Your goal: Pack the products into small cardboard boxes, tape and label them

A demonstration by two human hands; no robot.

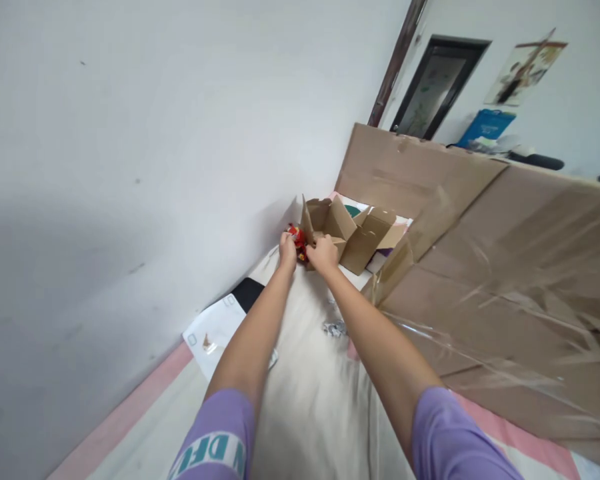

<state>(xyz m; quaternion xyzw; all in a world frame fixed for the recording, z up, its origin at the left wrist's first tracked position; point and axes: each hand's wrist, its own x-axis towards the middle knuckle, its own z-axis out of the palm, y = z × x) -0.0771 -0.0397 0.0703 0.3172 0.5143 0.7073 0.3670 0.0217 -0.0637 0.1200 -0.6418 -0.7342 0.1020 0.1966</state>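
Observation:
Both my arms reach far forward over a cream cloth (310, 393). My left hand (287, 248) and my right hand (322, 253) are closed round a small red toy (298, 240), held between them just in front of an open cardboard box (355, 237). The box's flaps stand up and its inside is partly hidden. The toy is small and its details are hard to make out.
A white wall runs along the left. A large flattened cardboard sheet (505, 267) with clear tape leans on the right. White paper (215, 330) and a black item (247, 293) lie by the wall, and a small crumpled silvery scrap (334, 327) rests on the cloth.

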